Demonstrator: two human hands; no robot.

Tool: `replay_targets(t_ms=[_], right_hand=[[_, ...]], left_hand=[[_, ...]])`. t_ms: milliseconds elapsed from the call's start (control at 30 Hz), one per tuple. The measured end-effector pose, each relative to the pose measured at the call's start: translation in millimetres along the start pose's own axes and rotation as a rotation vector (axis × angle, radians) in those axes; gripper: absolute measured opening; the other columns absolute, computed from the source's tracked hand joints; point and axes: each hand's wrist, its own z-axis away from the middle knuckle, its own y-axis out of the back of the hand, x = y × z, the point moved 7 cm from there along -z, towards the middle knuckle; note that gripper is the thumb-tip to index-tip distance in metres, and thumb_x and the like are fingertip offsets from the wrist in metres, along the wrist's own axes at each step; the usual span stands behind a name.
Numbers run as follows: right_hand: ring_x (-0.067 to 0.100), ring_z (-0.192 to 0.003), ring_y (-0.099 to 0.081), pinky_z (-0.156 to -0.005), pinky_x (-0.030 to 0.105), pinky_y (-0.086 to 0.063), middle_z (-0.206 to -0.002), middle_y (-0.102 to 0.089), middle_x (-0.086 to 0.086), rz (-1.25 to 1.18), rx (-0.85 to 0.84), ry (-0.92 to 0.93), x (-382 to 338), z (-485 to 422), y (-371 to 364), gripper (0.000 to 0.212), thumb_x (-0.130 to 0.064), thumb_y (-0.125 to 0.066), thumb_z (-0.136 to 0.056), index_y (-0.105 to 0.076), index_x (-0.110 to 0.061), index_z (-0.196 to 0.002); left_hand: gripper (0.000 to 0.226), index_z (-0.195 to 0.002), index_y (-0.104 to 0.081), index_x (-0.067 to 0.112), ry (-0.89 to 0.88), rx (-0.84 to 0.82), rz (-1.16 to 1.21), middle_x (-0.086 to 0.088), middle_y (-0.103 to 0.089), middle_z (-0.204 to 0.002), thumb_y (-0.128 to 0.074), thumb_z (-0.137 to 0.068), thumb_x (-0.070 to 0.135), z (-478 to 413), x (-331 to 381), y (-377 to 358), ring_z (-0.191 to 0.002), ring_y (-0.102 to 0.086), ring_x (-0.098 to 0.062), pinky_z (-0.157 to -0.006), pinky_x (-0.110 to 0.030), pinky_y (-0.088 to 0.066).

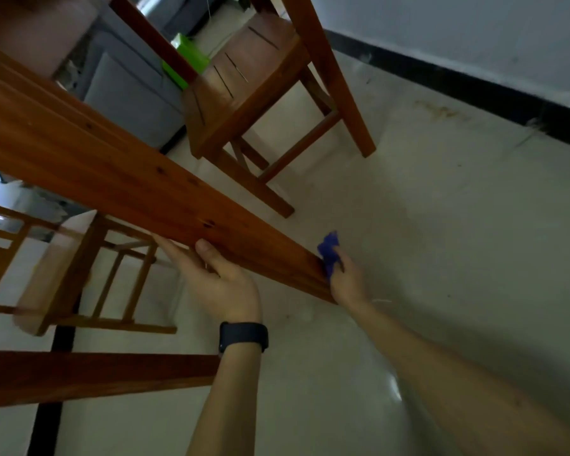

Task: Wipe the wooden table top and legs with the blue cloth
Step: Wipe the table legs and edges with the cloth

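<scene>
Pale floor (441,225); reddish wooden counter leg (112,166) is gripped by left hand (226,287); crumpled blue cloth (329,251), pinched by right hand (348,281), best drawn lengthwise.

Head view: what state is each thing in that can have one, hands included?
table leg: gripped by the left hand, blue cloth against its lower end.
blue cloth: bunched in the right hand, touching the leg.
left hand: grips the leg, thumb on its front face.
right hand: pinches the cloth.
chair: stands on the floor, untouched.
wrist band: worn on the left wrist.
</scene>
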Motion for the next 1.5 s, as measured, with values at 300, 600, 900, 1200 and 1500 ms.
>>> replay_targets(t_ms=[300,600,900,1200,1500], right_hand=[[0.03,-0.098,-0.064,-0.081,0.032,-0.047,-0.11,-0.067,0.013,0.444,-0.169,-0.329,72,-23,46,0.017,-0.024,-0.043,-0.096,-0.059,-0.019,-0.092],[0.024,-0.107,-0.056,-0.093,0.043,-0.046,-0.126,-0.056,0.01,0.097,-0.144,-0.11,44,26,-8,0.043,-0.033,-0.049,-0.091,-0.049,-0.029,-0.134],[0.011,-0.102,-0.051,-0.082,0.024,-0.04,-0.122,-0.05,-0.002,0.068,0.232,0.413,-96,82,16,0.037,-0.034,-0.049,-0.099,-0.047,-0.017,-0.131],[0.021,-0.098,-0.059,-0.087,0.031,-0.049,-0.118,-0.054,0.003,0.738,-0.38,0.142,15,107,-39,0.02,-0.014,-0.05,-0.094,-0.058,-0.02,-0.112],[0.018,-0.069,-0.068,-0.061,0.029,-0.053,-0.081,-0.072,0.008,-0.103,-0.75,-0.219,-18,192,-127,0.009,-0.005,-0.055,-0.097,-0.059,-0.005,-0.105]], left_hand=[[0.06,-0.157,-0.009,0.023,0.009,0.02,-0.049,0.003,-0.041,-0.152,-0.037,-0.106,0.035,1,-5,3,-0.124,-0.049,0.007,-0.099,-0.033,-0.052],[0.057,-0.157,-0.012,0.024,-0.001,0.001,-0.07,0.035,-0.044,-0.129,-0.036,-0.106,0.031,1,1,2,-0.103,-0.048,0.027,-0.082,0.0,-0.042],[0.054,-0.153,-0.016,0.043,0.115,-0.046,-0.015,0.044,-0.04,-0.122,-0.04,-0.104,0.043,-3,-4,11,-0.102,-0.043,0.032,-0.092,-0.002,-0.038],[0.039,-0.134,-0.042,0.052,0.411,-0.716,-0.097,0.008,-0.059,-0.132,-0.049,-0.102,0.03,42,-73,23,-0.111,-0.063,-0.012,-0.088,-0.024,-0.053],[0.053,-0.137,-0.041,0.045,1.202,-0.795,0.122,0.0,-0.058,-0.133,-0.062,-0.089,0.053,125,-175,155,-0.105,-0.066,-0.026,-0.078,-0.038,-0.057]])
